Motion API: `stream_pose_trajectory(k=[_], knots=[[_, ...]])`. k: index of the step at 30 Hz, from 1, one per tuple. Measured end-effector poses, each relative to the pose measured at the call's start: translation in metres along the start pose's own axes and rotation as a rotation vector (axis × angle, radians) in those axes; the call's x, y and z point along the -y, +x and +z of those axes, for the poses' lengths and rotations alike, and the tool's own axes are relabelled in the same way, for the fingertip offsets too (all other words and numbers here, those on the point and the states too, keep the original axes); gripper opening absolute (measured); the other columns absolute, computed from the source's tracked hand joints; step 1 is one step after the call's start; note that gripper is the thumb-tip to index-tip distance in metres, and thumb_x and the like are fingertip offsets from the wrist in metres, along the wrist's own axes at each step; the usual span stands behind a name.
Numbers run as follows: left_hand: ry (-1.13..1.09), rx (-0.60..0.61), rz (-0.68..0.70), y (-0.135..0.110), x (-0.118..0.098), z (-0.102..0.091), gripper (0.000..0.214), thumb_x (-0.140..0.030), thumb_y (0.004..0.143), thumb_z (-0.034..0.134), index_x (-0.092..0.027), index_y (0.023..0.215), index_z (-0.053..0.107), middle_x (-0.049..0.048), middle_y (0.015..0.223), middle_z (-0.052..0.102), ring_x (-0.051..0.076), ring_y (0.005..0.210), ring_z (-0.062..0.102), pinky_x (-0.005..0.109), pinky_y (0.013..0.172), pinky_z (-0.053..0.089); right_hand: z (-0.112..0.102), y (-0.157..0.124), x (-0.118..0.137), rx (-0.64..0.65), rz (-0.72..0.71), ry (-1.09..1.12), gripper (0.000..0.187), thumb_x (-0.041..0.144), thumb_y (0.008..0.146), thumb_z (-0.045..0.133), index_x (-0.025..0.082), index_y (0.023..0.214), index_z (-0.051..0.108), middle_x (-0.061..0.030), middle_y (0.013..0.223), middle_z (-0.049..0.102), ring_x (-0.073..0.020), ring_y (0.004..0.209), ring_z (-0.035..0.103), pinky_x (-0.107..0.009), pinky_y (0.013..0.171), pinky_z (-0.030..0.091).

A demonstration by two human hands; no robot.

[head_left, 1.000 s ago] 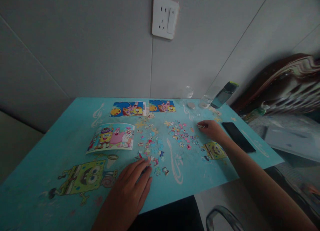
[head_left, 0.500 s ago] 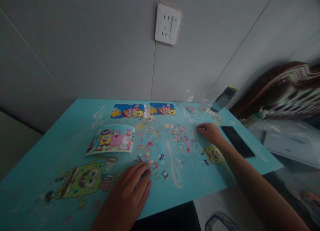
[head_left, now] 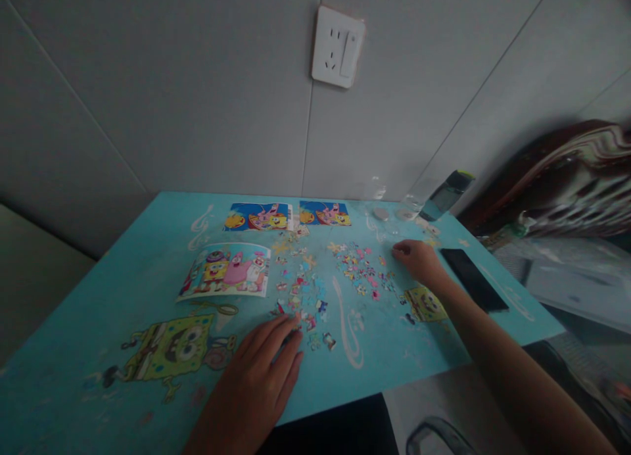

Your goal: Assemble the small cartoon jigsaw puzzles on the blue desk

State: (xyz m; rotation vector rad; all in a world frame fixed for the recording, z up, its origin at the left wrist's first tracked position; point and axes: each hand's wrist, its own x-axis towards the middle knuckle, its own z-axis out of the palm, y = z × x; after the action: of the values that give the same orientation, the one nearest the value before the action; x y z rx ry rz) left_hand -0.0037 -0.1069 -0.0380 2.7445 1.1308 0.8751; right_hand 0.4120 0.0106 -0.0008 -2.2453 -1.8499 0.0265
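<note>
1. Two loose groups of small jigsaw pieces lie on the blue patterned tabletop [head_left: 384, 350]: the left group [head_left: 300, 289] in front of my left hand, the right group [head_left: 362, 271] between that group and my right hand.
2. My left hand [head_left: 259, 369] rests palm down, fingers loosely bent at the near edge of the left group. I cannot tell whether a piece is under or between them.
3. My right hand [head_left: 417, 258] is just beyond the right group's right side, thumb and fingertips drawn together. Whether they pinch a piece I cannot tell; none shows clearly.
4. Hazard, left: a sideways drag of my fingers could scatter pieces or push some beneath my palm, out of sight.
5. Hazard, right: the pieces are small and closely strewn, so a careless pinch could flip a neighbour or let one slip; a sweep of my forearm could nudge the dark flat slab [head_left: 473, 277] beside it.
6. Hazard, far side: overreaching could knock the bottle [head_left: 446, 195] or the clear containers [head_left: 413, 203] near it.
7. Hazard, matching: the curled picture card [head_left: 231, 271] lies left of the pieces; its lifted bend could make details hard to read.
</note>
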Motion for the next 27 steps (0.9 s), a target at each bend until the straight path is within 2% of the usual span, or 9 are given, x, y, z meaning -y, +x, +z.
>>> stream_pose_trajectory(k=[7,11,15,18,20,22,24,27], knots=[[-0.002,-0.016,0.001,0.002,-0.001,-0.001,0.03,-0.018,0.099,0.052,-0.017,0.126,0.064,0.0103,0.136,0.06,0.026,0.127,0.056,0.048,0.105,0.054,-0.002,-0.004,0.007,-0.069,-0.039,-0.107,0.029,0.027,0.094,0.052,0.016,0.108,0.076,-0.0168,0.107,0.075,-0.0295,0.097,0.07,-0.038,0.086,0.048],[-0.002,-0.03,-0.002,0.005,-0.003,-0.003,0.029,-0.016,0.098,0.051,-0.017,0.123,0.066,0.0107,0.132,0.063,0.026,0.124,0.058,0.047,0.103,0.055,-0.005,-0.004,0.019,-0.081,-0.088,-0.094,0.03,0.023,0.094,0.051,0.017,0.113,0.074,-0.015,0.113,0.074,-0.0279,0.101,0.069,-0.038,0.092,0.048],[0.003,-0.031,0.0,0.007,-0.005,-0.005,0.027,-0.015,0.098,0.052,-0.015,0.12,0.066,0.0112,0.13,0.064,0.027,0.122,0.059,0.047,0.1,0.056,-0.003,-0.011,0.066,-0.088,-0.253,0.006,0.033,0.022,0.098,0.047,0.02,0.123,0.069,-0.0097,0.115,0.075,-0.0236,0.102,0.069,-0.034,0.093,0.049],[0.012,-0.035,-0.004,0.009,-0.007,-0.006,0.026,-0.015,0.098,0.052,-0.015,0.12,0.066,0.0113,0.128,0.064,0.027,0.12,0.059,0.047,0.099,0.056,0.005,-0.016,0.117,-0.14,-0.473,0.097,0.029,0.022,0.099,0.047,0.019,0.118,0.07,-0.0101,0.113,0.074,-0.0242,0.104,0.067,-0.036,0.096,0.047],[0.02,-0.044,-0.004,0.009,-0.008,-0.007,0.027,-0.014,0.098,0.051,-0.016,0.12,0.067,0.0109,0.128,0.065,0.027,0.12,0.06,0.047,0.099,0.056,0.012,-0.018,0.148,-0.169,-0.584,0.085,0.027,0.02,0.1,0.048,0.02,0.112,0.071,-0.0107,0.107,0.075,-0.0248,0.1,0.066,-0.037,0.094,0.046],[0.024,-0.046,-0.014,0.01,-0.009,-0.008,0.027,-0.014,0.097,0.051,-0.016,0.119,0.067,0.0106,0.128,0.065,0.027,0.12,0.06,0.047,0.099,0.056,0.019,-0.018,0.172,-0.139,-0.67,0.033,0.023,0.02,0.1,0.05,0.02,0.108,0.072,-0.0099,0.1,0.075,-0.0244,0.095,0.065,-0.037,0.091,0.045],[0.025,-0.04,-0.032,0.011,-0.011,-0.01,0.026,-0.014,0.097,0.052,-0.016,0.117,0.067,0.0109,0.127,0.066,0.027,0.119,0.061,0.047,0.099,0.057,0.024,-0.019,0.186,-0.081,-0.734,-0.01,0.02,0.023,0.1,0.052,0.02,0.103,0.072,-0.0083,0.093,0.075,-0.0232,0.091,0.065,-0.036,0.089,0.044],[0.025,-0.042,-0.043,0.013,-0.013,-0.013,0.024,-0.014,0.097,0.052,-0.016,0.115,0.067,0.0113,0.124,0.066,0.028,0.117,0.062,0.048,0.097,0.058,0.027,-0.022,0.188,-0.016,-0.75,0.006,0.021,0.026,0.101,0.053,0.021,0.099,0.074,-0.0064,0.089,0.076,-0.0217,0.087,0.067,-0.035,0.087,0.043]])
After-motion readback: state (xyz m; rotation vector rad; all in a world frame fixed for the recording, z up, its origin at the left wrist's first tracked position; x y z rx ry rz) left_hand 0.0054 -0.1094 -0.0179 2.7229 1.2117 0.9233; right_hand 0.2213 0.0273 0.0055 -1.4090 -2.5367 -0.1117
